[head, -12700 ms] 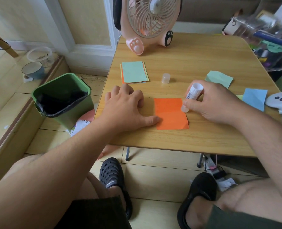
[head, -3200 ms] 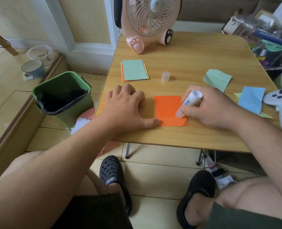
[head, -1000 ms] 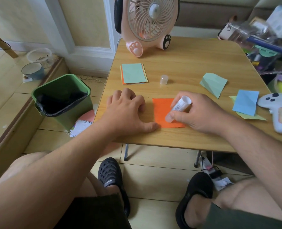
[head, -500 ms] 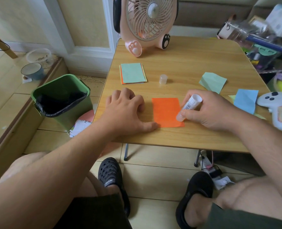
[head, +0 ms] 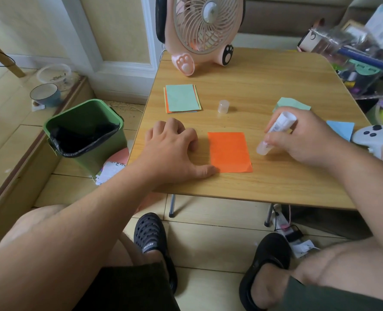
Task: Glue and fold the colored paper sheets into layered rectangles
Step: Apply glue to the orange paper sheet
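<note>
A person's left hand [head: 174, 151] rests on a light wooden table [head: 275, 81], knuckles raised and fingers bent, its thumb stretched toward the near left corner of an orange paper sheet [head: 229, 151] and touching or almost touching it; the hand holds nothing. The right hand [head: 307, 140] grasps a glue stick [head: 275, 131], tilted with its uncapped tip pointing down and left, just beside the sheet's right edge and clear of the paper. The orange sheet lies flat between the two hands, near the table's front edge.

Farther back, the glue stick's translucent cap [head: 223, 106] stands upright on the table, and to its left sits a neat stack of coloured sheets [head: 182, 98] with a pale green one on top. A folded green paper [head: 294, 104] shows just behind the right hand, a folded blue paper [head: 341, 130] to its right, beside a white toy-like device [head: 374, 138] at the table's edge. A pink desk fan [head: 201, 30] with paw-shaped feet stands at the far edge.

Both forearms reach in from the bottom of the view, over bare knees and black slip-on shoes on a tiled floor. Left of the table stands a green waste bin [head: 85, 131] lined with a black bag, with bowls on a raised ledge beyond; clutter crowds the right.
</note>
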